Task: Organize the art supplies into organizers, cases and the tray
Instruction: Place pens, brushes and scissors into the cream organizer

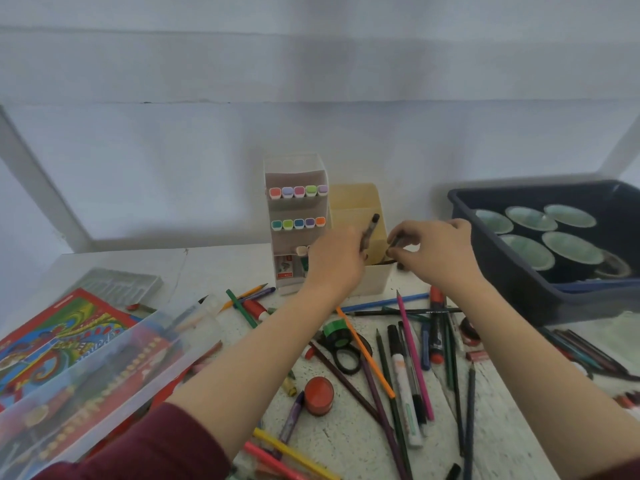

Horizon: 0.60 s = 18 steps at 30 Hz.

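Progress: partial. Marker rack (296, 209) has two rows filled; blue tray (502, 258) holds lidded pots (571, 247). Cream organizer (356, 202) sits under both hands. Left hand (337, 258) grip clamped on a dark pen (371, 227); right hand (440, 251) grip pinching a second dark item (394, 242). Outstanding: loose pencils (412, 355) and tape rolls (346, 355) strewn on the worktop (214, 268). Writing: red box (69, 327) lettering blurred, unreadable.

A: Where do the organizers stand?
B: At the back, side by side. The white organizer (298, 207) is upright, with pastel-capped markers (298, 191) in two rows, and the beige organizer (356, 199) is just right of it.
A: And the pen (370, 230)?
B: Dark, tilted over the beige one, gripped by the left hand (337, 258). The right hand (436, 251) pinches a dark piece (395, 241) beside it.
A: The rest?
B: Pencils (414, 351) lie crisscrossed in front. The blue tray (512, 282) at right holds pale-green lids (573, 247), and the clear case (104, 375) lies at left.
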Each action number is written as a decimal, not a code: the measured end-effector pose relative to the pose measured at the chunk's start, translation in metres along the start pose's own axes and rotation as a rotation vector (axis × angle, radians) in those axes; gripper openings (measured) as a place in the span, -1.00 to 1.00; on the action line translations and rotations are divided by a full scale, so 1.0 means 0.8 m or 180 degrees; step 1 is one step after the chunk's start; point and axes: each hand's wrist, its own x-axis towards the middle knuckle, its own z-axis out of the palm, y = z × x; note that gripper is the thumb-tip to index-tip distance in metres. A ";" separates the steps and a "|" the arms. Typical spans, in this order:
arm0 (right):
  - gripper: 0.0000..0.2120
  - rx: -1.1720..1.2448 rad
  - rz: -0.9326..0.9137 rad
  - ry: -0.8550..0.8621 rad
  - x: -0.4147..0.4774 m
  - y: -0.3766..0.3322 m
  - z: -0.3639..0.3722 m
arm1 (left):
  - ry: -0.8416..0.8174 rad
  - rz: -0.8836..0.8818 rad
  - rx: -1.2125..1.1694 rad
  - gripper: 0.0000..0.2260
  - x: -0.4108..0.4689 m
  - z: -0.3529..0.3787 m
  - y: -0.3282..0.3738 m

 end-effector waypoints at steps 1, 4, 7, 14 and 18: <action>-0.89 -0.0040 -0.0003 -0.0012 0.000 0.003 0.001 | -0.0021 0.0029 0.0038 -0.87 0.002 0.004 0.001; -0.83 -0.0148 -0.0020 -0.0005 0.001 0.008 0.004 | -0.0059 0.0284 0.0192 -0.85 0.006 0.012 0.004; -0.78 -0.0229 0.0049 -0.0031 0.000 0.013 0.004 | -0.0223 0.0431 0.0249 -0.84 0.008 0.017 0.007; -0.67 -0.0497 0.0074 -0.0193 -0.006 0.017 0.000 | -0.0883 0.0322 0.0326 -0.85 0.016 0.017 0.013; -0.69 -0.0456 0.0003 -0.0240 -0.012 0.020 -0.003 | -0.0992 0.0264 0.0142 -0.85 0.013 0.019 0.013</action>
